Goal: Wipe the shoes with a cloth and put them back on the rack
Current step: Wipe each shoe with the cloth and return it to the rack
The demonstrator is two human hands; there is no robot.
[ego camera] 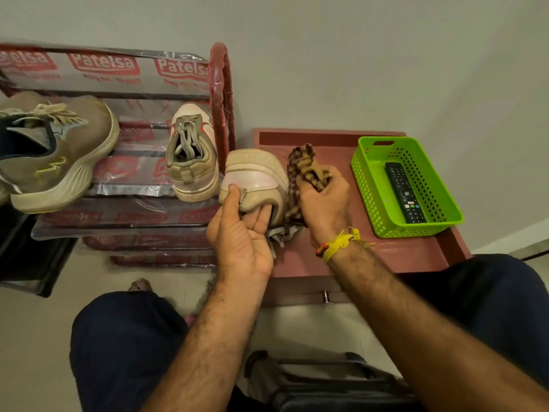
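My left hand (240,233) grips a beige sneaker (255,176) by its heel opening, thumb on the heel, fingers inside; its grey laces hang below. My right hand (325,200) is closed around a brown-and-tan striped cloth (306,166), pressed against the sneaker's right side. The matching beige sneaker (191,153) with a red stripe stands on the red shoe rack (221,93), at its right end. A larger olive sneaker (56,153) lies on the rack's left part.
A reddish low table (416,251) stands right of the rack, under my hands. On it sits a green plastic basket (368,173) holding a black remote (405,193). My knees in dark trousers are below; a dark bag lies on the floor.
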